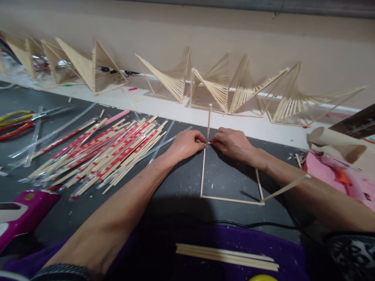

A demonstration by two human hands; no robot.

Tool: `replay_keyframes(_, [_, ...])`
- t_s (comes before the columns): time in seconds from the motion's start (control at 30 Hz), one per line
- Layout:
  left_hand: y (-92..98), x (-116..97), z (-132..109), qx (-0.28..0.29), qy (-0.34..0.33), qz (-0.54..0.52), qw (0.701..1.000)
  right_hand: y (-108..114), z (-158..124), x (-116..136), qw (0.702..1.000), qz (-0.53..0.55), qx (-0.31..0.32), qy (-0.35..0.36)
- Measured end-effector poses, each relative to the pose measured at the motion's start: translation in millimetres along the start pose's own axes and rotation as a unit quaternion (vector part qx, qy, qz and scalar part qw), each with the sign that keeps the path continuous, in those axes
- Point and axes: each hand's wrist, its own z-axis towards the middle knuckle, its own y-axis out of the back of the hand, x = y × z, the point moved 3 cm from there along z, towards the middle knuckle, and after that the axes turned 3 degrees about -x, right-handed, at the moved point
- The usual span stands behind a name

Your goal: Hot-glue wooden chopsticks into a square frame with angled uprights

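Note:
A square frame of thin wooden sticks lies on the dark mat, with one stick standing upright at its far left corner and another rising slanted from its near right corner. My left hand and my right hand meet at the foot of the upright stick, fingers pinched together on that joint. Both forearms reach in from the bottom of the view.
A heap of wrapped and bare chopsticks lies at left, with pliers beyond. A magenta glue gun is near left. Finished stick sculptures line the wall ledge. Loose sticks rest on purple cloth; pink foam lies at right.

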Motion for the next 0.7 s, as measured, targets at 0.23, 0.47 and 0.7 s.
replay_keyframes(0.23, [-0.7,4,1,0.007,-0.001,-0.028,1.000,-3,0,1,1.000,0.015,-0.010,0.021])
replay_keyframes(0.47, [1.4,6,2,-0.004,-0.028,-0.046,0.999,-2,-1,2,0.999,0.022,-0.015,0.019])
replay_keyframes(0.7, [2.1,-6,-1,-0.033,-0.056,0.016,0.998,-4,0,1,0.999,0.013,-0.027,0.027])
